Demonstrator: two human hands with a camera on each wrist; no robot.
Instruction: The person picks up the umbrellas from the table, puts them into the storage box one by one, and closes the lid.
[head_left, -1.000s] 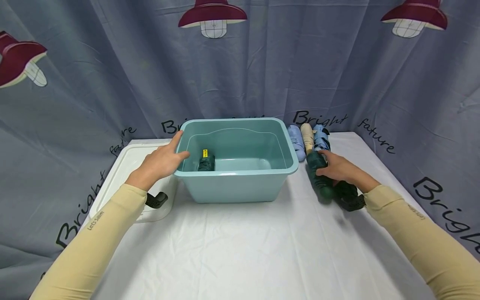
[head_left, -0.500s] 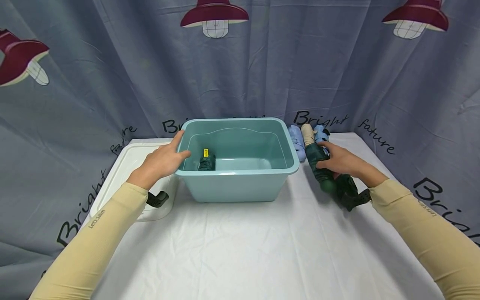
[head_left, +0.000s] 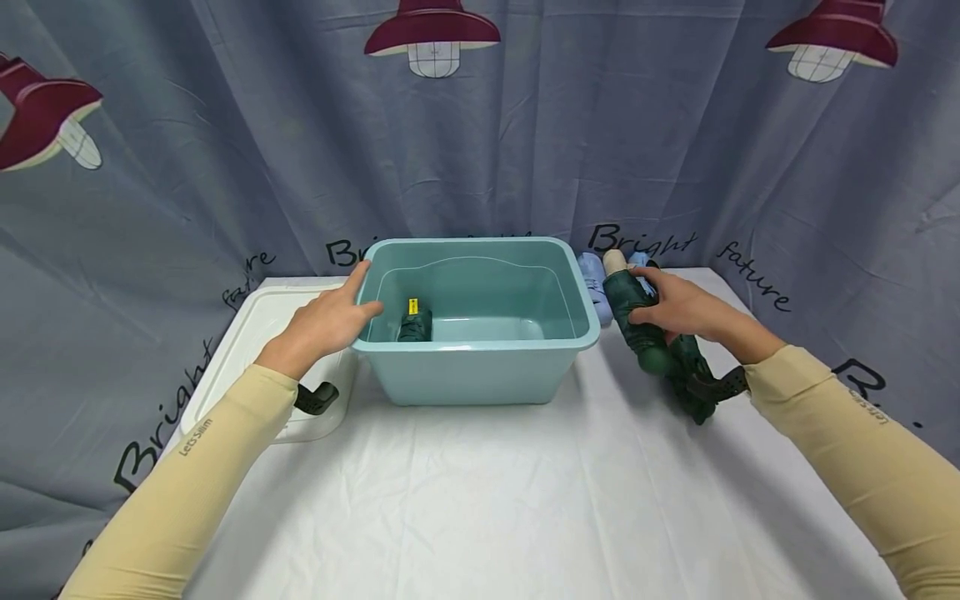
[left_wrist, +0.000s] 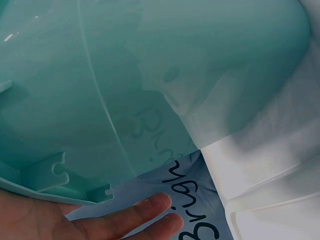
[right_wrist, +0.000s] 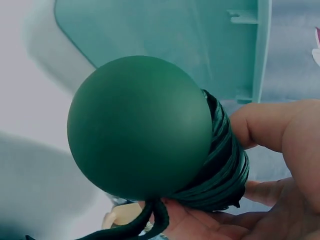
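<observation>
My right hand [head_left: 686,310] grips a dark green folded umbrella [head_left: 636,317] with its rounded end towards me, tilted over the things at the table's right. In the right wrist view that smooth green knob [right_wrist: 137,127] fills the middle, a dark cord loop [right_wrist: 159,215] hanging below it. Fingers and thumb lie around the pleated cloth [right_wrist: 227,165]. My left hand [head_left: 318,329] rests at the left rim of a teal plastic bin [head_left: 468,375], its fingers [left_wrist: 145,207] straight. Inside the bin stands another dark green umbrella [head_left: 415,327] with a yellow tag.
A blue folded umbrella [head_left: 595,287] lies right of the bin, with a beige one [head_left: 614,262] and a light blue one [head_left: 642,260] partly hidden beside it. Another dark green bundle [head_left: 692,367] lies under my right wrist. A white lid [head_left: 247,350] lies left, partly under my left arm.
My right hand has raised the green umbrella and moved it slightly away from me, now overlapping the beige one. My left hand stays at the bin's rim.
</observation>
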